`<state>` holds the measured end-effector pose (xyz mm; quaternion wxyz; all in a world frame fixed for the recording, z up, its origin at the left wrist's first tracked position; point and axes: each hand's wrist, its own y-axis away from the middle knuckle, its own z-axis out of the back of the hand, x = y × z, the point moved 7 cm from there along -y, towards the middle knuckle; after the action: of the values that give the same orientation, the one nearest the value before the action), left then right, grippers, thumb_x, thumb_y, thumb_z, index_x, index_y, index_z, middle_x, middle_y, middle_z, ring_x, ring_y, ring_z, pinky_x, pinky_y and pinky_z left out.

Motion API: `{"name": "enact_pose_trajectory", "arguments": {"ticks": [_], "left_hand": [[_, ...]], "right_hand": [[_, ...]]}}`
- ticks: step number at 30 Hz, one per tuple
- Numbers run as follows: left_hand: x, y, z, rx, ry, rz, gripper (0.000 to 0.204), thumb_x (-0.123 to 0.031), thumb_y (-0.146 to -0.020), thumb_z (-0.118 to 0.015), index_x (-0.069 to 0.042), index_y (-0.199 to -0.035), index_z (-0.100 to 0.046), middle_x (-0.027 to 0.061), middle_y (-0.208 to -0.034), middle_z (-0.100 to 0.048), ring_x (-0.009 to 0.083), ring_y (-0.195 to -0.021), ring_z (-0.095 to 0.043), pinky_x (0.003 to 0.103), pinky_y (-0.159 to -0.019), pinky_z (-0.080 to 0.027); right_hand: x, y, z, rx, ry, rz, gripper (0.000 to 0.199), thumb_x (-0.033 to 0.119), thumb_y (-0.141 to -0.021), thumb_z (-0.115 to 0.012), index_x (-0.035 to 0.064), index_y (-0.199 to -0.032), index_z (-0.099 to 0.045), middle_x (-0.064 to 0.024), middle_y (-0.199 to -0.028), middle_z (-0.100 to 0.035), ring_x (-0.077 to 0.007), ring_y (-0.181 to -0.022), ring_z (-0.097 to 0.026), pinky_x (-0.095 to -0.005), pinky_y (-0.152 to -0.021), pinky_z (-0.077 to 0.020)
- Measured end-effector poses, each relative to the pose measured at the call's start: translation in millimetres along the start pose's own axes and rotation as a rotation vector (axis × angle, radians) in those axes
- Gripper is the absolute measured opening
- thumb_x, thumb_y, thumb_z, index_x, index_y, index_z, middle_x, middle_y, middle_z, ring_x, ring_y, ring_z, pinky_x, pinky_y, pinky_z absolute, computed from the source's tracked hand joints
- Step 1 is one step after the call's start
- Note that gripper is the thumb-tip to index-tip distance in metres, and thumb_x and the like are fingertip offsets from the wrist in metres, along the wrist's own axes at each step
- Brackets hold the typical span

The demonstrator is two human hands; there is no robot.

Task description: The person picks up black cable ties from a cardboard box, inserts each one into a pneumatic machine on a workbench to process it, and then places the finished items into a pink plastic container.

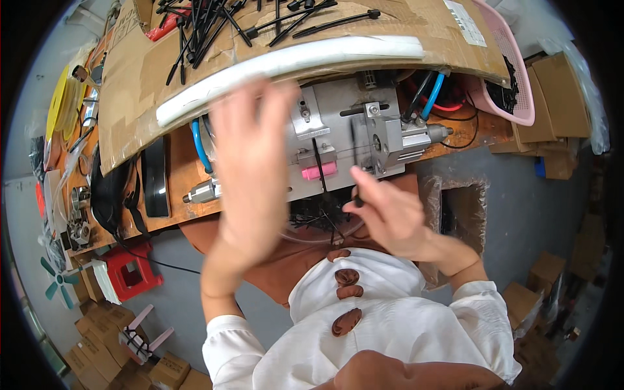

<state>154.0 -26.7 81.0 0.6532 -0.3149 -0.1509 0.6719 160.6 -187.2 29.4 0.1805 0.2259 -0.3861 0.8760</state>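
My left hand [253, 143] is smeared by motion in front of the white foam tube [312, 62]; its fingers look stretched out and nothing shows in them. My right hand [393, 214] pinches a thin black rod, blurred, whose dark end [357, 199] shows at the fingertips. Another black rod [319, 162] lies in the metal fixture [338, 120], beside a small pink piece [320, 170]. Below the fixture, a clear round container [292, 235] holds many black rods over my lap.
Loose black rods with knobbed ends [260, 29] lie on the cardboard sheet [448, 49] beyond the foam. A pink basket [523, 84] stands far right, holding black parts. Blue air hoses [199, 146] flank the fixture. A red stool [132, 273] is on the floor at left.
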Motion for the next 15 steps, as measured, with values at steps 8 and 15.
{"name": "enact_pose_trajectory", "arguments": {"ticks": [8,15], "left_hand": [[76,-84,-21,0.34,0.006,-0.141,0.034,0.012,-0.075,-0.059,-0.006,-0.103,-0.057,0.0093,-0.097,-0.059,0.0286,-0.091,-0.053,0.038,-0.083,-0.044],[4,-5,13,-0.029,-0.087,-0.122,0.063,0.005,-0.074,-0.06,-0.005,-0.136,-0.049,0.0091,-0.091,-0.054,0.0251,-0.084,-0.049,0.035,-0.077,-0.042]], "right_hand": [[-8,16,-58,0.184,-0.003,-0.053,0.065,0.005,-0.075,-0.072,-0.0036,-0.134,-0.046,-0.0051,-0.061,-0.049,-0.0177,-0.057,-0.054,-0.0325,-0.049,-0.0429],[-4,-26,-11,0.262,0.141,0.051,0.046,0.009,-0.076,-0.069,0.0048,-0.121,-0.059,-0.0038,-0.079,-0.056,-0.0168,-0.061,-0.059,-0.0298,-0.048,-0.0465]]}}
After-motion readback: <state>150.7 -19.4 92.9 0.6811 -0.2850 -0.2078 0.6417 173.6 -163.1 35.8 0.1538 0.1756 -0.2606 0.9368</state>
